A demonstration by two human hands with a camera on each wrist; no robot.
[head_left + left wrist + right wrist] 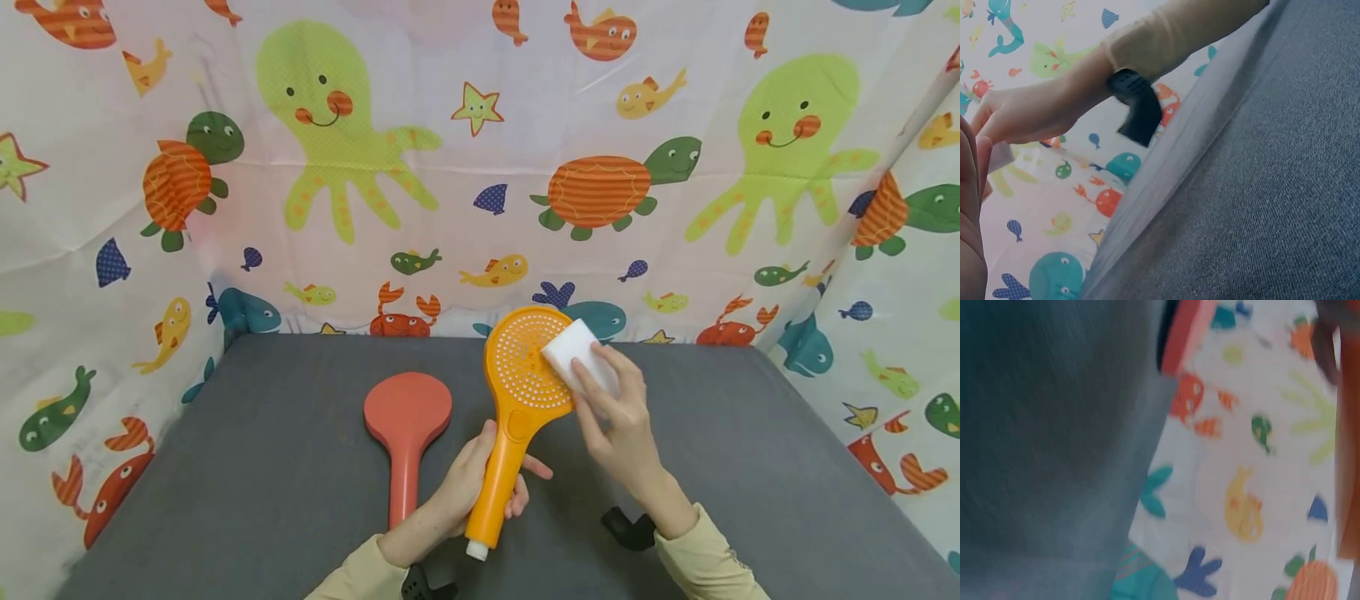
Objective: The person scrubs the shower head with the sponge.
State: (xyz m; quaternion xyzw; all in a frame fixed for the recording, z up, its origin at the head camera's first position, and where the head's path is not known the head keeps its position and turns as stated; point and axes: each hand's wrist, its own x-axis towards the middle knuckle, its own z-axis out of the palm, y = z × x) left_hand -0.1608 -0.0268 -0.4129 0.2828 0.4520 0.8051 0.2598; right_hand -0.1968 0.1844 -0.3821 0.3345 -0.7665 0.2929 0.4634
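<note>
In the head view my left hand (468,479) grips the handle of an orange-yellow shower head (510,442), held up over the grey table with its dotted spray face toward me. A white threaded end shows at the bottom of the handle. My right hand (618,417) pinches a white sponge block (581,354) against the right side of the spray face. The left wrist view catches the right hand (1029,115) with part of the sponge (1001,156), and the edge of the left hand (969,219).
A red, round-headed object with a handle (407,408) lies on the grey table (285,442), left of the shower head. Sheets with printed sea animals (465,167) hang behind and at both sides. Dark straps (628,529) hang at the wrists.
</note>
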